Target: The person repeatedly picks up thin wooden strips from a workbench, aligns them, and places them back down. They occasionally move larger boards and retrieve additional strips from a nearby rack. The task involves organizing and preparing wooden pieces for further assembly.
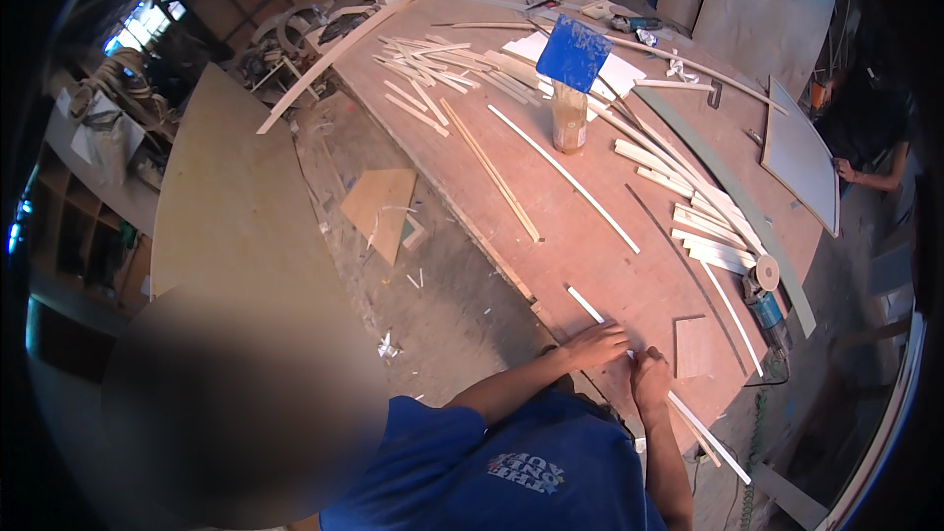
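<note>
Reddish plywood worktop (619, 280) fills the middle of a cluttered workshop, offcuts strewn on the concrete floor (393, 295) to its left. Narrow white strip (708, 437) lies slantwise across its near end, far tip showing past the left hand (598, 342), near tip past the right hand (651, 380). Right grip looks closed on the strip; left fingers bend down over it, but cannot tell if they pinch. Hands sit close together mid-strip, probably to control that one spot, letting both ends run free. Square plywood offcut (692, 348) lies just beside the right hand. Pale wood slats (708, 231) are fanned in a loose pile farther up, likely for easy picking. Angle grinder (766, 311) rests at the right edge, probably parked clear of the hands. Blue square plate (572, 52) tops a clear jar (569, 123), maybe as cover; contact hidden. Co-worker's hand (848, 171) is at the edge of a pale panel (801, 162).
</note>
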The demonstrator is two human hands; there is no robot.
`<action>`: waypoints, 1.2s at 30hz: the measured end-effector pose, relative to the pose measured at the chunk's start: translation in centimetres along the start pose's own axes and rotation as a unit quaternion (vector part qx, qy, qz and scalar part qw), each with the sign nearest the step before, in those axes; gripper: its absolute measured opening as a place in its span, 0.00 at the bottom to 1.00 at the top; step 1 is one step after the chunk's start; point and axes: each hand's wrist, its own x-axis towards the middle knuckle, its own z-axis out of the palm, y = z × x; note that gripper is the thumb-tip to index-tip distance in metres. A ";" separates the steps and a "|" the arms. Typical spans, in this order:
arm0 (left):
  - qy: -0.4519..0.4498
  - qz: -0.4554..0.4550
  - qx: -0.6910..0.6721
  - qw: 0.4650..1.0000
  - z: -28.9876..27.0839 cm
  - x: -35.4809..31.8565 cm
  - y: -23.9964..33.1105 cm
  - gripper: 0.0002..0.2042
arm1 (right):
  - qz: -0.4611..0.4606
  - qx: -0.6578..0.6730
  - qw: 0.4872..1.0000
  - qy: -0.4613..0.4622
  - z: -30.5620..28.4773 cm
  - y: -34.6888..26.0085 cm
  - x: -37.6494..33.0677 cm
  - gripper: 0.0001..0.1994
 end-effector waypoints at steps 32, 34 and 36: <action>-0.050 -0.053 -0.075 0.995 2.3 1.7 2.8 0.07 | 0.009 -0.046 0.999 -0.016 -1.4 2.9 -1.9 0.07; -0.048 -0.059 -0.080 0.994 2.1 1.9 2.9 0.07 | -0.004 -0.063 0.998 0.006 -0.7 3.2 -2.0 0.07; -0.034 -0.058 -0.082 0.994 2.2 1.8 3.0 0.08 | -0.020 -0.079 0.997 0.018 -0.3 3.3 -2.1 0.07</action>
